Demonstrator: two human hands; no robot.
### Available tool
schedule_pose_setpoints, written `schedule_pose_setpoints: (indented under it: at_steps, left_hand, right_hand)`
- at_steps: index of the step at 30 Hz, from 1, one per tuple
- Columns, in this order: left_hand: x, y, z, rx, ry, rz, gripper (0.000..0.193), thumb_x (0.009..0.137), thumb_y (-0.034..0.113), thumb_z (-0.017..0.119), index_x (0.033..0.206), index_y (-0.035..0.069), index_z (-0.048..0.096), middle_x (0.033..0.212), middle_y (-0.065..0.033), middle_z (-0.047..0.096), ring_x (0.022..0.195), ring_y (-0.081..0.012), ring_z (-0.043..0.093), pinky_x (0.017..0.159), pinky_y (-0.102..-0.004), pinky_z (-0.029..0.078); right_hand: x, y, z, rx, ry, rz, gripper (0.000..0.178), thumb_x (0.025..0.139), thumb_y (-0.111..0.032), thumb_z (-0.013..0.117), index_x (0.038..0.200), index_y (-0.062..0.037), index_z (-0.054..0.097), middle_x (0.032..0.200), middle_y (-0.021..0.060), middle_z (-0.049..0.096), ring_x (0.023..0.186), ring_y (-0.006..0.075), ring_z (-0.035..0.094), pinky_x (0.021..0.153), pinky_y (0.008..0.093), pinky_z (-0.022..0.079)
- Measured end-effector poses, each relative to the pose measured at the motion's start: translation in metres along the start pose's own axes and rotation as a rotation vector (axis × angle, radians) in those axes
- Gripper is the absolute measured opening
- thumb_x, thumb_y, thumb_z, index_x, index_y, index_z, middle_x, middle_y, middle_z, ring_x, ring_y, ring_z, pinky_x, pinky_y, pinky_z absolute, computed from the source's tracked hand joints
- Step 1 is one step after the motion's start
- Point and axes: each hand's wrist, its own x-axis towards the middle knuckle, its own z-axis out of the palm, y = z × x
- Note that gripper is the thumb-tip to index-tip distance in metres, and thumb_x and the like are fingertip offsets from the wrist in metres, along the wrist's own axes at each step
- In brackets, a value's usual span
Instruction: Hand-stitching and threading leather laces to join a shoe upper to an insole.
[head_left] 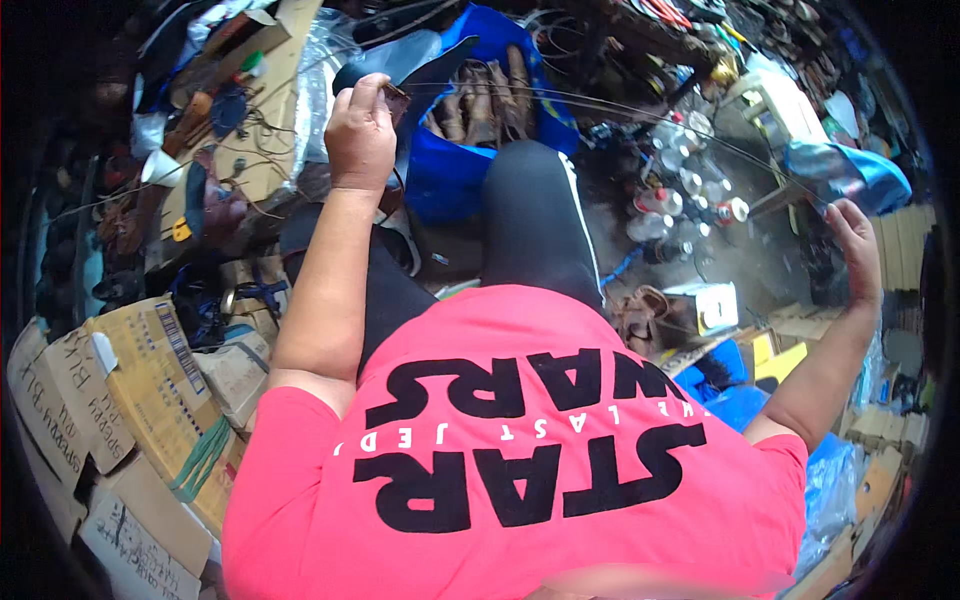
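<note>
We are pinching a dark shoe piece [395, 95] in our left hand [360, 135] and drawing thread [620, 110] taut with our right hand [855, 250], fingers closed on it, and overpulling could snap it.

Small bottles [668, 200] and cardboard boxes [150, 390] crowd the floor [740, 255].

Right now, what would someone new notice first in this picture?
Most striking is the pink shirt filling the lower middle. Above it, the left hand pinches a small dark piece at upper left, and a thin thread stretches across to the raised right hand. A blue bag of brown shoes sits behind the knee.
</note>
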Motion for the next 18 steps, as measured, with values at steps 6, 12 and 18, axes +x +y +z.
schedule_pose_setpoints:
  at_steps: [6, 12, 18]
  left_hand:
    - [-0.084, 0.038, 0.022, -0.407, -0.296, -0.163, 0.016, 0.092, 0.012, 0.052, 0.102, 0.002, 0.060, 0.100, -0.0139, 0.063, 0.093, -0.0265, 0.061, 0.084, -0.0352, 0.047]
    - [-0.100, 0.059, 0.006, -0.635, -0.776, -0.402, 0.049, 0.069, 0.024, 0.077, 0.112, 0.006, 0.060, 0.110, -0.0165, 0.060, 0.103, -0.0312, 0.059, 0.088, -0.0387, 0.046]
    - [-0.107, 0.060, -0.001, -0.280, -0.909, -0.057, 0.092, 0.061, 0.036, 0.081, 0.139, 0.014, 0.037, 0.147, -0.0176, 0.028, 0.138, -0.0353, 0.024, 0.109, -0.0555, 0.021]
  right_hand:
    - [-0.016, 0.147, -0.092, -0.229, 0.037, 0.324, 0.019, 0.088, -0.026, 0.066, 0.078, -0.0104, 0.061, 0.072, -0.0093, 0.049, 0.066, 0.0020, 0.039, 0.061, 0.0197, 0.031]
    - [-0.036, 0.268, -0.035, -0.958, -0.363, 0.778, 0.042, 0.084, -0.047, 0.063, 0.086, -0.0058, 0.072, 0.068, 0.0018, 0.061, 0.060, 0.0145, 0.054, 0.059, 0.0317, 0.046]
    - [-0.074, 0.202, 0.119, 0.763, 0.117, 1.031, 0.060, 0.089, -0.061, 0.046, 0.120, -0.0111, 0.055, 0.111, 0.0095, 0.061, 0.087, 0.0278, 0.063, 0.066, 0.0415, 0.053]
